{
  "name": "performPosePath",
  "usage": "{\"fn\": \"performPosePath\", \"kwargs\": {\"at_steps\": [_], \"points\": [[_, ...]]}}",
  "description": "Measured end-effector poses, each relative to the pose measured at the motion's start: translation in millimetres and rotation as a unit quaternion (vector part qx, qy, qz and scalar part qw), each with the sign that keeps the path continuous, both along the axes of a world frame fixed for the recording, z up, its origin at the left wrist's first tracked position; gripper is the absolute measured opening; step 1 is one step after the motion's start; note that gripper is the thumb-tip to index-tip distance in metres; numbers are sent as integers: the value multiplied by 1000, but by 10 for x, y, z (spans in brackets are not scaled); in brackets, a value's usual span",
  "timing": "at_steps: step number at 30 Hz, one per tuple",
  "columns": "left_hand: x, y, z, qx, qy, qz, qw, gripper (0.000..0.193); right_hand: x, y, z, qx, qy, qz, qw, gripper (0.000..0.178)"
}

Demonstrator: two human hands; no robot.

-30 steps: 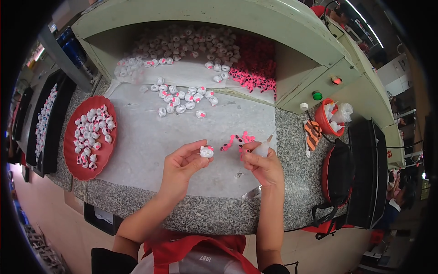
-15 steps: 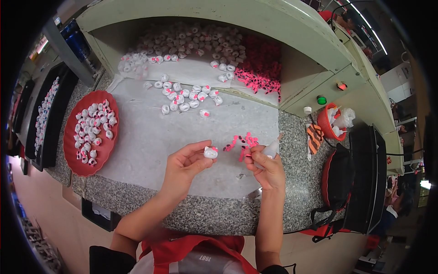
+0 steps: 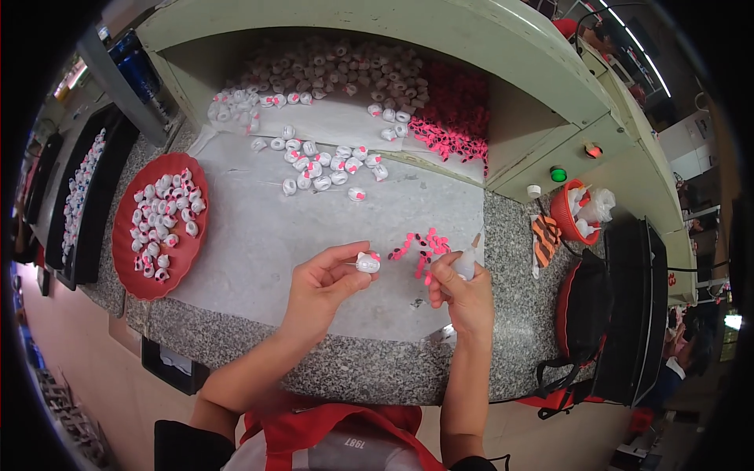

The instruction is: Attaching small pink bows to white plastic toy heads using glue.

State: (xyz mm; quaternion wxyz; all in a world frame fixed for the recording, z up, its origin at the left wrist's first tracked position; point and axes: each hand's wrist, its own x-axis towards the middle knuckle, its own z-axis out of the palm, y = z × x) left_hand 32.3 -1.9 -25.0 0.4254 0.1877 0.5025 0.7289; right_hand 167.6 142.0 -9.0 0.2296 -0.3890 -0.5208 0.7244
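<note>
In my left hand (image 3: 323,281), thumb and forefinger pinch a small white cat-head-shaped piece (image 3: 367,262) with a pink bow at its corner. My right hand (image 3: 466,297) is closed around a translucent white squeeze bottle (image 3: 465,265) with a thin pointed tip, which points up and away. A spot of pink shows at the right fingertips; I cannot tell whether they hold it. Small pink pieces (image 3: 418,250), some with dark faces, lie on the white sheet (image 3: 259,243) just beyond the right hand. Farther back on the sheet rests a cluster of white pieces (image 3: 320,169).
A red scalloped tray (image 3: 132,275) of white-and-pink pieces stands at left. Piles of white pieces (image 3: 338,67) and pink pieces (image 3: 448,140) fill a pale green cabinet (image 3: 377,17) at the back. Right are an orange basket (image 3: 559,208), a striped cloth (image 3: 543,239) and a black bag (image 3: 585,314).
My right hand has turned the bottle more upright, and its fingers have drawn back slightly from the loose pink pieces. The left hand still pinches the white piece. The whole view has shifted a little.
</note>
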Motion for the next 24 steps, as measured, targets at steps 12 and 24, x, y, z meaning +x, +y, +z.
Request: {"fn": "performPosePath", "kwargs": {"at_steps": [12,24], "points": [[11,-14,14,-5,19,-7,1000,35,-8,-101,87,8,44,33,998,9],[72,-3,-8,46,171,-38,983,32,-127,-395,123,163,-22,68,984,10]]}}
